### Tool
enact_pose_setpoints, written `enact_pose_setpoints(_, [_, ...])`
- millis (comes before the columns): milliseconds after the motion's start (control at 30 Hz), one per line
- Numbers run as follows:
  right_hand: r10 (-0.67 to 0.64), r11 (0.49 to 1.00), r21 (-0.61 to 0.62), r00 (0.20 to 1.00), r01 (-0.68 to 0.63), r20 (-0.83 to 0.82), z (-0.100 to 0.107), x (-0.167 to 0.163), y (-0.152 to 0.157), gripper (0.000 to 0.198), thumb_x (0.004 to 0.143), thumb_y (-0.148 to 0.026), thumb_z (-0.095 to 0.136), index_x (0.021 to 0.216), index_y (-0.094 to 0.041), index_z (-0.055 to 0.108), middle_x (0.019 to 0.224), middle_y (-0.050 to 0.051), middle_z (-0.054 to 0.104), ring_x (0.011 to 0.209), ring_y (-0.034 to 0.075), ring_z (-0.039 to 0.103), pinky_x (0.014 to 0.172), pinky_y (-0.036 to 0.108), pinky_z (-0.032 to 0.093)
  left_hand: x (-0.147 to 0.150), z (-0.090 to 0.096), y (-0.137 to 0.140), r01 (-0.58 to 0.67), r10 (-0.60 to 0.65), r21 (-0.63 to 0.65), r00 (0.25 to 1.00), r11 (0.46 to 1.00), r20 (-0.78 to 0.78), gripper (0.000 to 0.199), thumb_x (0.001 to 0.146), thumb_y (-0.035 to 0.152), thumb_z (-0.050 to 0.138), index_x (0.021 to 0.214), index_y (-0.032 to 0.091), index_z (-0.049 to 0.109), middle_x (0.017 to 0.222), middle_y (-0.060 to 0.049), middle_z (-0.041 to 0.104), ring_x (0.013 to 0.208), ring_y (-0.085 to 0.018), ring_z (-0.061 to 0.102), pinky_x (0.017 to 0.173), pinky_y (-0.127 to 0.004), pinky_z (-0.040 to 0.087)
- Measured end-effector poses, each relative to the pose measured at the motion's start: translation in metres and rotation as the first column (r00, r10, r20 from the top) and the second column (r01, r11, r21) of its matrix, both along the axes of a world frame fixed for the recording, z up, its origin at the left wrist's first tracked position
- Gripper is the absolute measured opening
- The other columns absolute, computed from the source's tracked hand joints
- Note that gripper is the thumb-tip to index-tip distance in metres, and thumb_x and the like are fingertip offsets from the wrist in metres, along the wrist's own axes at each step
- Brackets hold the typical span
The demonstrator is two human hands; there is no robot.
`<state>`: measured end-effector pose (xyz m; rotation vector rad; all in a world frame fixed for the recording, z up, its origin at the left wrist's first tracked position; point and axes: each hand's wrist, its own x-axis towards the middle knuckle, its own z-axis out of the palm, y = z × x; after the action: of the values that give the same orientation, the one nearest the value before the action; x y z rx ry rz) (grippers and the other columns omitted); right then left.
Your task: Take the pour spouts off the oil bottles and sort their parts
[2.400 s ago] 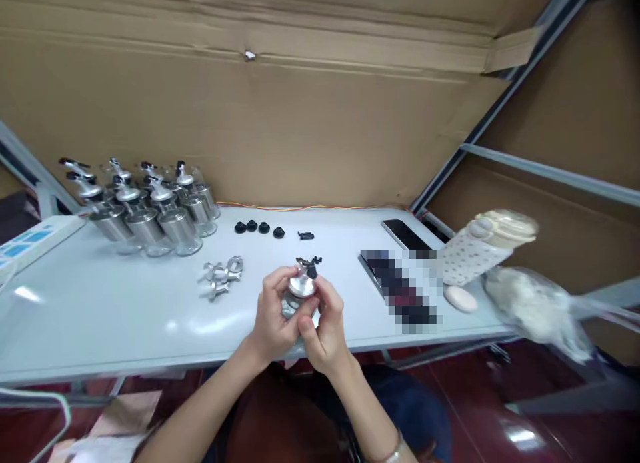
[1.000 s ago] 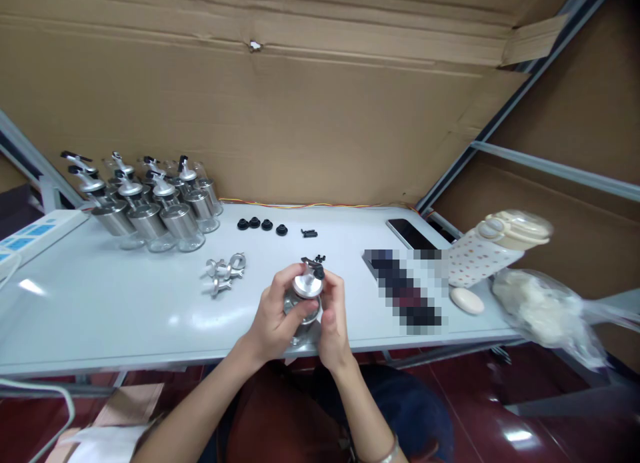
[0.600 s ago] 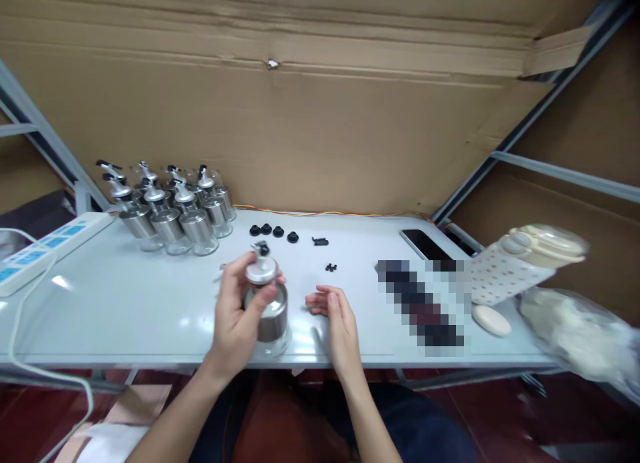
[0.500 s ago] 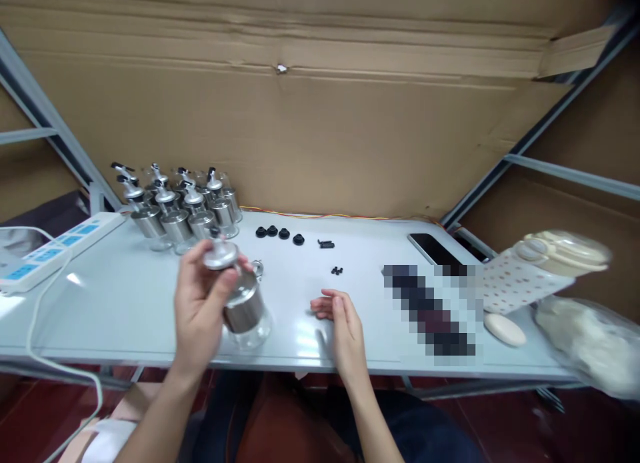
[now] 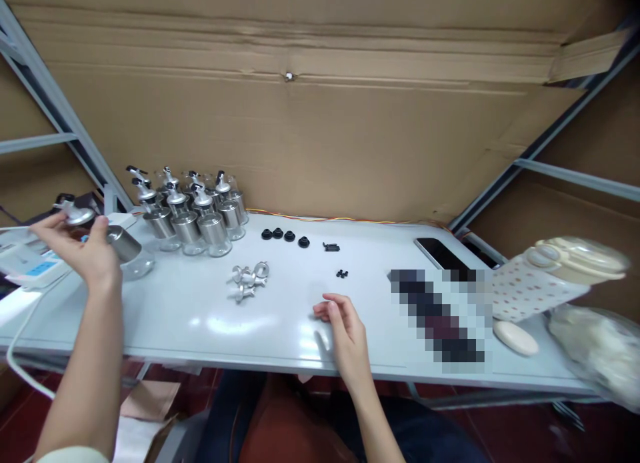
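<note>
At the left side of the table, my left hand [image 5: 87,253] is closed round the neck of a glass oil dispenser bottle [image 5: 125,246] with a metal sleeve and a silver pour spout. The bottle is tilted and its neck is mostly behind the hand. My right hand [image 5: 347,333] rests near the front edge, fingers loosely bent, thumb apart, holding nothing. Between the hands lie several silver spout parts [image 5: 249,280]. Similar bottles with spouts [image 5: 187,229] stand grouped at the back left.
Black round stoppers [image 5: 289,236], thin black pieces [image 5: 331,247] and tiny black bits [image 5: 342,273] lie mid-table. A power strip [image 5: 37,269] with a white cable is at far left. A phone [image 5: 440,256], dotted flask [image 5: 540,283], cream oval object [image 5: 516,337] and plastic bag [image 5: 595,349] occupy the right.
My left hand has carried the bottle from the table's front middle to the far left, uncovering the silver spout parts. My right hand stays about where it was. The view has shifted slightly.
</note>
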<state>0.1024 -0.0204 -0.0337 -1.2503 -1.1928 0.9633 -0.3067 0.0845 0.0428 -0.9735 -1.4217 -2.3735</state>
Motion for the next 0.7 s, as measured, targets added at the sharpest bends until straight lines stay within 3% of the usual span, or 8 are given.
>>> enact_pose_setpoints(233, [0.043,0.999,-0.014,0.999,-0.042,0.032,0.003,0.0,-0.001,0.032,0.09,-0.048,0.045,0.097,-0.02,0.058,0.085,0.005,0.067,0.083,0.019,0.064,0.08,0.034,0.047,-0.024,0.001,0.046,0.003,-0.014,-0.276,0.999,0.961,-0.038,0.052,0.055,0.012,0.082,0.083,0.017,0.038,0.081,0.008,0.047,0.069,-0.008,0.043,0.067,-0.021,0.035])
enact_pose_setpoints(400, [0.05,0.999,-0.023,0.997,-0.049,0.05,0.005,0.0,-0.002,0.032,0.089,-0.048,0.046,0.096,-0.019,0.058,0.085,0.005,0.067,0.083,0.019,0.064,0.078,0.034,0.047,-0.033,-0.002,0.061,-0.013,-0.012,-0.405,0.998,0.914,-0.06,0.045,0.063,0.004,0.074,0.089,0.016,0.038,0.078,0.008,0.044,0.068,-0.008,0.041,0.073,-0.022,0.035])
enact_pose_setpoints(633, [0.048,0.999,-0.024,0.996,-0.046,0.079,0.006,-0.001,-0.003,0.03,0.088,-0.046,0.048,0.095,-0.019,0.058,0.083,0.006,0.068,0.081,0.02,0.065,0.075,0.033,0.048,-0.043,-0.017,0.066,0.023,-0.127,-0.417,0.966,0.909,-0.224,0.033,0.081,0.004,0.056,0.103,0.015,0.034,0.112,-0.003,0.043,0.111,-0.017,0.043,0.103,-0.035,0.026])
enact_pose_setpoints(700, [0.05,0.999,-0.021,0.995,-0.049,0.082,0.007,-0.001,-0.003,0.029,0.088,-0.045,0.048,0.095,-0.019,0.058,0.083,0.006,0.068,0.081,0.02,0.066,0.076,0.033,0.048,-0.047,-0.022,0.065,0.13,-0.248,-0.408,0.935,0.904,-0.253,0.04,0.082,0.007,0.055,0.11,0.014,0.029,0.121,-0.006,0.036,0.12,-0.02,0.035,0.108,-0.038,0.02])
